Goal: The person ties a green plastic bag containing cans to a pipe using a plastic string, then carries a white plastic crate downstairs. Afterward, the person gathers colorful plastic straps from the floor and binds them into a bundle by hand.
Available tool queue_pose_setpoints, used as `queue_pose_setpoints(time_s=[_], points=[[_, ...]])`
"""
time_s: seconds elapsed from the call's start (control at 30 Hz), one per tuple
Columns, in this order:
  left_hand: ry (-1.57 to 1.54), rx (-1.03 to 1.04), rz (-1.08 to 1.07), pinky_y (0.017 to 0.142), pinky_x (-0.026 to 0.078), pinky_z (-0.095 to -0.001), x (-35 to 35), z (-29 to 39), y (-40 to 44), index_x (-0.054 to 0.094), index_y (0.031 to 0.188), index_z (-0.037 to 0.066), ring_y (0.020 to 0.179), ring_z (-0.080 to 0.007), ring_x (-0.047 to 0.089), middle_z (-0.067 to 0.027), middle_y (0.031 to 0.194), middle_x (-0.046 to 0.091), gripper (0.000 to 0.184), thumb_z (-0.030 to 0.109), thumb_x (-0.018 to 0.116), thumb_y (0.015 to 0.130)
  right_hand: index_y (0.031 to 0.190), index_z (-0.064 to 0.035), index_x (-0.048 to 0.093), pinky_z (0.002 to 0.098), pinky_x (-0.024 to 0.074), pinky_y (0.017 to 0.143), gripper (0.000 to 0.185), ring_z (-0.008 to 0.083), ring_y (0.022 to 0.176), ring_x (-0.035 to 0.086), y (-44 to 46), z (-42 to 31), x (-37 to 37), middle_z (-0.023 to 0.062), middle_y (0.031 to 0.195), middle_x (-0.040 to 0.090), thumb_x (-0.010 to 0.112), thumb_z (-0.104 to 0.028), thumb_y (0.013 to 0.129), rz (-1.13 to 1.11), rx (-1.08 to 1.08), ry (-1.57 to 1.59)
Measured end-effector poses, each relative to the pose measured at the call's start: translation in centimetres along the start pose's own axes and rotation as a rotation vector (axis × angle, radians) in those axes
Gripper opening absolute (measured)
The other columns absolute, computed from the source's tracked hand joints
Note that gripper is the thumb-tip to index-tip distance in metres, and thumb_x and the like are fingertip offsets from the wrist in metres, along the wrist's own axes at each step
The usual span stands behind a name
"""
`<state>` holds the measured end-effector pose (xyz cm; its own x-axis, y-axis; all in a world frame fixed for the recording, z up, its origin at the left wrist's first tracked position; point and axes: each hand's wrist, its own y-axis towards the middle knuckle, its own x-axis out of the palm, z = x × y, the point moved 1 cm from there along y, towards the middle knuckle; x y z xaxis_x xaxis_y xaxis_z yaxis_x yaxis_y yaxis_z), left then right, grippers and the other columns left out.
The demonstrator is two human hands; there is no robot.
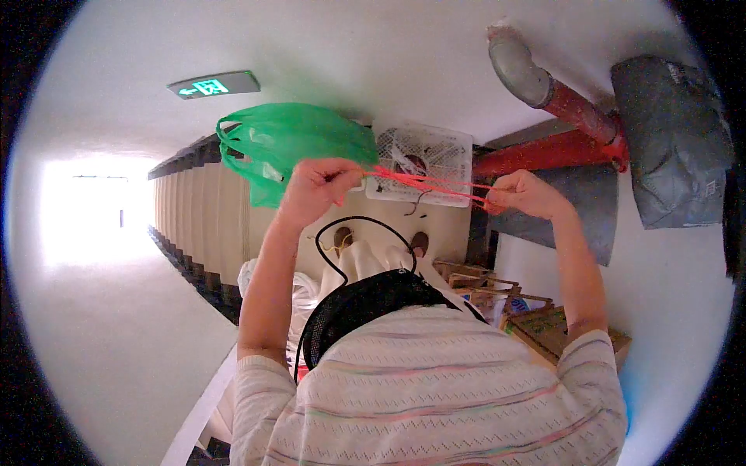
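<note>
A pinkish-red string [423, 181], doubled into several strands, stretches taut between my two hands at chest height. My left hand [320, 189] is closed on one end, thumb and fingers pinched together. At the other end my right hand [524, 194] pinches the looped strands. Just beyond the left hand sits a bulging green plastic bag [299, 132] with its handles toward the left. Behind the string stands a white plastic basket [451, 147], with dark items inside that I cannot make out.
Red pipes [571, 109] run along the wall at the right, beside a dark grey bag [672, 147]. Cardboard boxes [544, 326] lie near my right side. To the left a staircase [198, 194] descends below a green exit sign [211, 85]. A black bag [381, 299] hangs at my waist.
</note>
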<state>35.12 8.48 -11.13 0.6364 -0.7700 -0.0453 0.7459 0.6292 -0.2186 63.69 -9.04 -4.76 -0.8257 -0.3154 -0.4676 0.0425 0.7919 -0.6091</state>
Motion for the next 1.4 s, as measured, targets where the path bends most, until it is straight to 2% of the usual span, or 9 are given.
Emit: queue_pose_setpoints(time_s=[0.13,0.27,0.37,0.57,0.77,0.93,1.0,1.1,1.4], points=[[0.060,0.079,-0.057,0.050,0.039,-0.0203,1.7,1.9,-0.1,0.063,0.084,0.000,0.057,-0.0041,0.047,-0.0009,0.062,0.056,0.013,0.011,0.061,0.077,0.111,-0.0025,0.048,0.0309,0.0330,0.093,0.046,0.0188,0.111,0.042,1.5,-1.6,0.2,0.0053,0.115,0.049,0.063,-0.010,0.068,0.401,-0.305,-0.419],[0.079,0.069,-0.121,0.053,0.040,-0.0205,2.7,2.5,0.4,0.063,0.084,0.000,0.059,-0.0050,0.047,-0.0032,0.064,0.057,0.013,0.011,0.061,0.076,0.110,-0.0016,0.049,0.0266,0.0396,0.085,0.034,0.0130,0.093,0.049,5.5,-5.7,6.3,0.0034,0.099,0.054,0.055,-0.004,0.077,0.090,-0.490,0.292],[0.064,0.109,-0.049,0.057,0.041,-0.0219,2.0,1.8,0.3,0.063,0.085,0.001,0.066,-0.0075,0.051,-0.0051,0.077,0.060,0.013,0.010,0.059,0.077,0.102,-0.0003,0.054,0.0220,0.0438,0.072,0.022,0.0075,0.074,0.049,5.7,-4.6,6.8,-0.0001,0.080,0.055,0.051,-0.009,0.082,-0.124,-0.085,0.586],[0.433,0.362,-0.049,0.073,0.043,-0.0261,0.4,0.3,1.3,0.061,0.096,0.003,0.086,-0.0131,0.053,-0.0069,0.102,0.057,0.022,0.006,0.055,0.075,0.089,-0.0005,0.059,0.0198,0.0400,0.057,0.015,0.0041,0.063,0.046,4.7,-5.7,6.5,-0.0030,0.069,0.052,0.052,-0.012,0.083,0.034,-0.235,0.277],[-0.190,0.210,-0.125,0.076,0.044,-0.0279,0.3,3.3,1.3,0.061,0.093,0.003,0.091,-0.0128,0.053,-0.0069,0.099,0.058,0.024,0.002,0.054,0.071,0.085,-0.0013,0.060,0.0203,0.0371,0.055,0.011,0.0039,0.062,0.044,4.6,-6.5,6.4,-0.0028,0.064,0.052,0.054,-0.010,0.082,0.109,-0.327,-0.010],[-0.090,0.344,0.136,0.067,0.045,-0.0270,1.4,5.6,0.5,0.063,0.083,0.003,0.078,-0.0132,0.055,-0.0072,0.084,0.060,0.013,0.006,0.057,0.071,0.083,-0.0058,0.060,0.0279,0.0397,0.053,0.015,0.0143,0.057,0.050,4.7,-5.2,6.6,0.0055,0.065,0.056,0.052,-0.018,0.081,0.140,-0.376,-0.073],[0.504,0.553,-0.018,0.057,0.043,-0.0268,3.7,5.7,0.5,0.063,0.079,0.003,0.063,-0.0143,0.054,-0.0073,0.069,0.059,0.013,0.014,0.057,0.074,0.083,-0.0083,0.060,0.0316,0.0414,0.053,0.017,0.0201,0.056,0.054,4.9,-5.1,6.6,0.0091,0.066,0.058,0.051,-0.023,0.081,0.152,-0.443,-0.067],[0.343,0.099,-0.266,0.049,0.040,-0.0279,4.5,3.8,0.3,0.062,0.078,0.003,0.052,-0.0144,0.051,-0.0077,0.057,0.054,0.018,0.021,0.056,0.077,0.082,-0.0089,0.060,0.0323,0.0424,0.054,0.018,0.0222,0.056,0.054,4.4,-5.5,6.6,0.0095,0.066,0.058,0.051,-0.024,0.081,0.146,-0.476,0.061],[0.517,0.440,-0.446,0.054,0.043,-0.0317,3.7,4.2,-2.5,0.062,0.074,0.005,0.055,-0.0207,0.054,-0.0080,0.059,0.056,0.017,0.020,0.054,0.077,0.084,-0.0116,0.060,0.0355,0.0427,0.052,0.021,0.0255,0.055,0.054,-0.1,-7.0,5.8,0.0104,0.063,0.056,0.049,-0.029,0.082,-0.041,-0.520,-0.199]])
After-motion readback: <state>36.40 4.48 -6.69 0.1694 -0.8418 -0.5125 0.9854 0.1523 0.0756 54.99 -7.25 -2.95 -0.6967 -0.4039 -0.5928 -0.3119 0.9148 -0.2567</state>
